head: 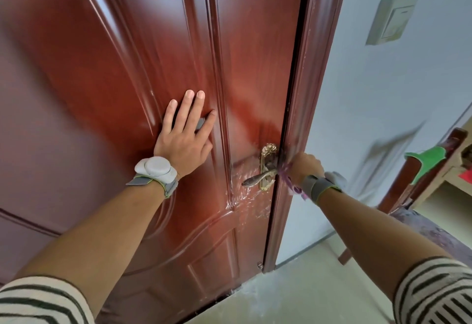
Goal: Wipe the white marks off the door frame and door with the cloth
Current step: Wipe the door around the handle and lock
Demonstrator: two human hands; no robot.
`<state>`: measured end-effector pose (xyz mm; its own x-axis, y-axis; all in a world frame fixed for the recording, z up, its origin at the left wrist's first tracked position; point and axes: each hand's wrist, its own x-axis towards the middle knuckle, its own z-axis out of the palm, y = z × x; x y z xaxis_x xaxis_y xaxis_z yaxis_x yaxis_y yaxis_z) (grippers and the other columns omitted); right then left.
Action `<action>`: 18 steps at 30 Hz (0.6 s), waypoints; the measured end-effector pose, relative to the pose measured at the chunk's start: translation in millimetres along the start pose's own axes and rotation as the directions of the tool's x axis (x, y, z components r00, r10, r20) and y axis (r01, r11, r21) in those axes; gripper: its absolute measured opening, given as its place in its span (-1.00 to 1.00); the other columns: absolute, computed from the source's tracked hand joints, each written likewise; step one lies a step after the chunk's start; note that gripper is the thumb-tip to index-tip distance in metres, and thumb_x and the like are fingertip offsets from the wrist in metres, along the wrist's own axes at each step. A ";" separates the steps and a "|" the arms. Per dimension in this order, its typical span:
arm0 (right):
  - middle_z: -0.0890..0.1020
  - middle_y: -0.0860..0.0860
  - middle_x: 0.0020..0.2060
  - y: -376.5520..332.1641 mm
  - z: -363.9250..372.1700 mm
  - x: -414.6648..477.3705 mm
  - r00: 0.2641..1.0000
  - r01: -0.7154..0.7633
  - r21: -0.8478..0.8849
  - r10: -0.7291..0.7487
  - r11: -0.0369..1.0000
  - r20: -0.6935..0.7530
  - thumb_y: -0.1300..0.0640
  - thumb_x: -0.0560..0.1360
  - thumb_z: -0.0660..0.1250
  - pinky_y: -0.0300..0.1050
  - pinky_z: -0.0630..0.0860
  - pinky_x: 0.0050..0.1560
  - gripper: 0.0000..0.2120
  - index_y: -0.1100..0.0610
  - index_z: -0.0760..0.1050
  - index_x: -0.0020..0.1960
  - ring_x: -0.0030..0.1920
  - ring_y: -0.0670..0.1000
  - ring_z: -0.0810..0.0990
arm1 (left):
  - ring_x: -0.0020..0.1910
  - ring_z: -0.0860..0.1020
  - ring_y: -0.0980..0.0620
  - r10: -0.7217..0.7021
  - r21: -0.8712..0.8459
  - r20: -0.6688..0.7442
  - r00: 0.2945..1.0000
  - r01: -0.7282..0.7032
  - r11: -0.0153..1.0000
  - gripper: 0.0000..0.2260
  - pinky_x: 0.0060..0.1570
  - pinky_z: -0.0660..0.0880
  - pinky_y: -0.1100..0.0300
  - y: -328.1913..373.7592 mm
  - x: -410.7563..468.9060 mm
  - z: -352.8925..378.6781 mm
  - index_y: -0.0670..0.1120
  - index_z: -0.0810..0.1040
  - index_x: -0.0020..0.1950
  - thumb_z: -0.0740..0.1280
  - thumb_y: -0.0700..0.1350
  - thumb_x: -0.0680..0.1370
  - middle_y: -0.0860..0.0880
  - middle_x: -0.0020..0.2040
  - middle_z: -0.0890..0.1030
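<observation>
The cloth [296, 190], purple, is bunched in the right hand [306, 166]. This hand's fingers are curled round it and press it against the door frame [304, 80], just beside the door handle [256, 177]. A tail of the cloth hangs under the wrist. The left hand [184, 142] lies flat on the door [115, 55], its fingers [187, 109] straight, slightly spread and holding nothing. White marks [246, 197] streak the door below the handle, and more fleck the frame.

Pale wall [383, 109] with switch [392, 18]; dusty pale floor [306, 295]; wooden furniture [434, 170] right.
</observation>
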<state>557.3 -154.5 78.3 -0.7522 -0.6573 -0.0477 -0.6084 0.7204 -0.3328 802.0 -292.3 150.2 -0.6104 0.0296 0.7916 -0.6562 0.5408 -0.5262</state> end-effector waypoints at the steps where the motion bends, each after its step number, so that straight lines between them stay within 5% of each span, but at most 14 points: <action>1: 0.61 0.09 -0.21 7.7 2.1 -0.4 0.999 -0.002 0.056 0.004 0.998 -0.034 0.11 0.39 0.33 -0.08 0.58 -0.21 -0.88 0.09 0.61 -0.12 -0.26 0.17 0.57 | 0.49 0.27 -0.27 -0.003 0.001 -0.004 1.000 0.003 1.000 -0.58 0.50 0.12 -0.19 0.9 -0.1 0.2 -0.10 0.53 0.37 0.20 -0.13 0.52 -0.28 0.48 0.36; 6: 0.65 0.05 -0.09 -8.1 -9.2 9.7 0.948 0.197 0.471 -0.045 0.860 -0.315 0.05 0.43 0.31 -0.11 0.50 -0.07 -0.80 -0.01 0.61 0.03 -0.09 0.14 0.60 | 0.49 0.28 -0.28 -0.010 0.011 -0.020 1.000 0.010 1.000 -0.58 0.49 0.14 -0.20 2.8 0.9 1.9 -0.09 0.55 0.36 0.22 -0.13 0.50 -0.28 0.47 0.37; 10: 0.68 -0.02 -0.10 -27.0 -4.5 4.0 0.907 0.386 0.460 -0.239 0.800 -0.346 0.20 0.40 0.29 -0.14 0.52 -0.04 -0.76 -0.03 0.66 -0.05 -0.08 0.08 0.62 | 0.48 0.28 -0.27 -0.010 0.021 -0.035 0.999 0.011 1.000 -0.57 0.49 0.14 -0.19 3.3 0.0 3.3 -0.10 0.55 0.35 0.25 -0.14 0.49 -0.29 0.47 0.37; 13: 0.68 -0.08 -0.25 -7.3 -17.8 9.9 0.877 0.480 0.394 -0.430 0.784 -0.214 0.34 0.33 0.23 0.00 0.62 -0.11 -0.65 -0.01 0.69 -0.18 -0.25 0.00 0.63 | 0.48 0.29 -0.28 -0.013 0.023 -0.038 0.999 0.014 1.000 -0.57 0.49 0.15 -0.20 3.7 0.1 3.6 -0.09 0.55 0.36 0.24 -0.14 0.49 -0.29 0.47 0.37; 18: 0.67 0.06 -0.21 -14.9 -25.0 5.9 0.923 0.299 0.430 -0.143 0.852 -0.358 0.30 0.34 0.24 -0.06 0.53 -0.11 -0.73 0.11 0.63 -0.06 -0.15 0.14 0.59 | 0.49 0.29 -0.28 -0.011 0.033 -0.042 0.999 0.012 0.999 -0.56 0.49 0.15 -0.20 3.2 -1.4 4.3 -0.09 0.54 0.36 0.25 -0.14 0.48 -0.29 0.47 0.36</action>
<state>555.5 -163.6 106.5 -0.6976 -0.6304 0.3405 -0.6343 0.3224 -0.7027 798.8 -294.2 146.1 -0.5838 0.0589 0.8097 -0.6780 0.5132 -0.5262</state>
